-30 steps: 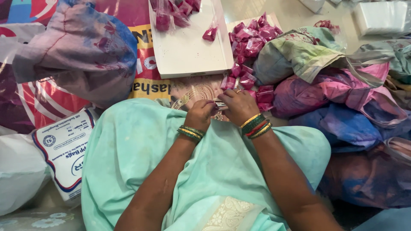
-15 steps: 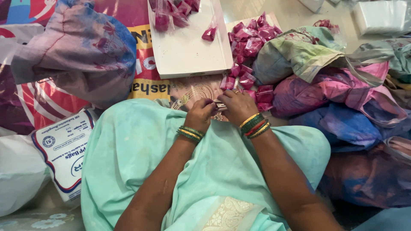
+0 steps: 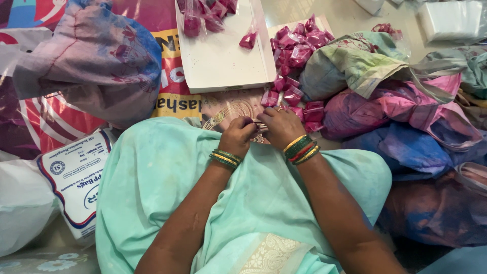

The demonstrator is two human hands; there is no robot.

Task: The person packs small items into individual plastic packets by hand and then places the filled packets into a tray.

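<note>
My left hand [image 3: 237, 136] and my right hand [image 3: 280, 126] meet just past my knees, over my mint-green cloth [image 3: 167, 172]. Both pinch one small thin item [image 3: 259, 124] between the fingertips; it is too small to tell what it is. Bangles ring both wrists. Just beyond the hands lies a patterned pink mat [image 3: 231, 109]. A heap of small clear packets filled with pink powder [image 3: 297, 48] lies beyond my right hand. More such packets [image 3: 205, 12] sit on a flat white tray [image 3: 218, 61].
Large tied plastic bags of coloured powder crowd the right side: pink [image 3: 406, 109], blue [image 3: 411, 149], greenish [image 3: 355, 63]. Another big stained bag [image 3: 96, 61] lies at the left, a printed white sack [image 3: 71, 177] below it. A white packet stack [image 3: 451, 20] sits far right.
</note>
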